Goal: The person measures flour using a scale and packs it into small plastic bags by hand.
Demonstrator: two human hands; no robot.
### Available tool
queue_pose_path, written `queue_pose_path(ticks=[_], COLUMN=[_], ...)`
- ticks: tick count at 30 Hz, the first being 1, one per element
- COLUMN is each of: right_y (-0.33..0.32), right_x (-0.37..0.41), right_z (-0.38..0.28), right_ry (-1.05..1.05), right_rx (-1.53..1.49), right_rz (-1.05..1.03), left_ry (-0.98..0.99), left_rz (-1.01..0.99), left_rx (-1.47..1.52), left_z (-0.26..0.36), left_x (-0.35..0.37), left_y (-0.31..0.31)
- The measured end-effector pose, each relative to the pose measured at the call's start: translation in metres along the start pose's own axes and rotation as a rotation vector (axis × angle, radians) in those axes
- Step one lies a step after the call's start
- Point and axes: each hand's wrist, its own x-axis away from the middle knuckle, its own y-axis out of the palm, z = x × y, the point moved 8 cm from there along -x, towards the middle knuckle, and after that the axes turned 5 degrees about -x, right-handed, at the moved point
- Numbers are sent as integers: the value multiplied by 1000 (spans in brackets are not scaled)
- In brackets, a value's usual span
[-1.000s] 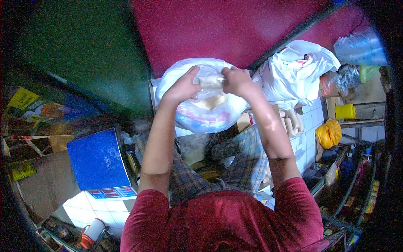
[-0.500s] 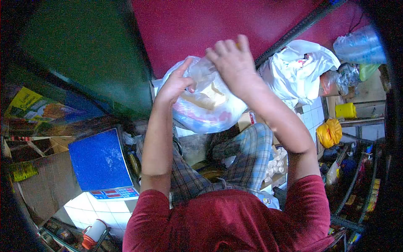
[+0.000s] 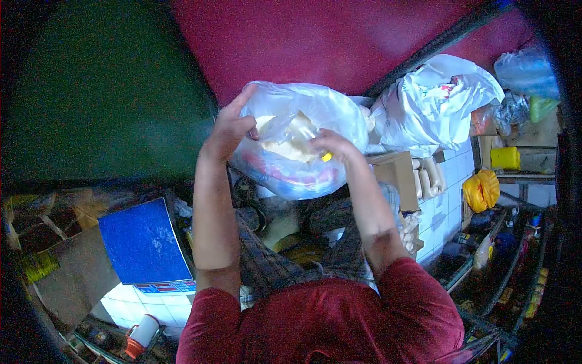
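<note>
A large clear plastic bag (image 3: 303,185) stands in front of me with its mouth spread open. Inside is a cream-white, powdery-looking mass (image 3: 282,147). My left hand (image 3: 229,128) grips the bag's left rim, index finger stretched along the plastic and thumb bent inward. Down inside the mouth, my right hand (image 3: 337,145) is closed around something with a yellow end (image 3: 327,156). The rest of that thing is hidden by the fingers and the plastic, so its kind does not show.
A white plastic bag (image 3: 433,112) stands to the right, near a cardboard box (image 3: 397,176) and filled small bags (image 3: 429,177). On the left is a blue-topped digital scale (image 3: 145,236), with a white-and-orange mug (image 3: 142,335) below. Red and green panels rise ahead.
My right hand has come down from above the bag into its mouth, bringing the yellow-ended thing. My left hand has shifted slightly left, and the bag's mouth is wider.
</note>
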Motion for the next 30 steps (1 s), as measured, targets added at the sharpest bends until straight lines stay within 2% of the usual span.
queue_pose_path(ticks=[3,4,5,8,13,16,20,24,28,30], right_y=[-50,-85,-97,-108,-50,-7,20,25,16,3], right_x=[2,-3,-2,-3,37,72,92,114,113,101], right_z=[-62,-70,-83,-88,-87,-91,-34,-14,-43,-64], right_ry=[-168,-209,-202,-184,-304,-519,-229,-104,-130,-35], right_rx=[205,316,301,520,1272,1258,1163,1182,1385,1514], right_rz=[168,360,330,268,281,334,140,51,11,52], left_ry=[15,13,12,21,28,26,36,62,40,17], left_rz=[-18,-17,-15,-32,-59,-49,-43,-29,-66,-87], left_rx=[23,6,-10,-61,-52,-80,-82,-106,-90,-105], left_z=[3,4,5,9,6,6,4,11,6,2], left_x=[-4,-5,-6,-8,-8,-4,-3,3,1,2], left_y=[2,3,5,9,13,13,13,11,13,15])
